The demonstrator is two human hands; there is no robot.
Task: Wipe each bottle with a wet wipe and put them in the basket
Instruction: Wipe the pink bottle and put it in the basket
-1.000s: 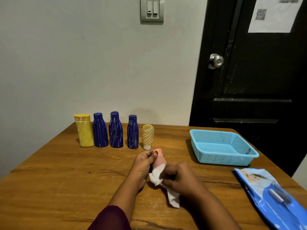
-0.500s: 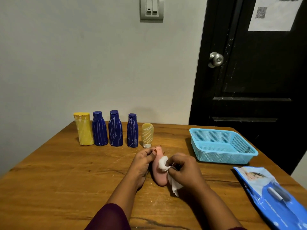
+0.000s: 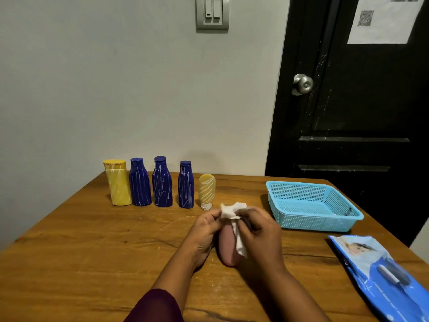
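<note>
My left hand [image 3: 205,233] holds a small pink bottle [image 3: 227,247] just above the wooden table [image 3: 92,252]. A white wet wipe [image 3: 233,213] is bunched over the bottle's upper end, and my right hand [image 3: 260,231] pinches it there; a strip of the wipe hangs down the bottle's side. Behind, in a row, stand a yellow bottle [image 3: 117,182], three dark blue bottles [image 3: 140,182] [image 3: 162,181] [image 3: 186,185] and a small tan tube [image 3: 206,191] upside down on its white cap. The light blue basket [image 3: 311,206] at the right holds nothing.
A blue pack of wet wipes [image 3: 380,275] lies at the table's right front corner. A grey wall rises behind the row of bottles, and a black door [image 3: 362,112] with a metal knob stands behind the basket.
My right hand has slid the wipe up the pink bottle, from its lower part to its upper end. The left hand has kept its hold on the bottle.
</note>
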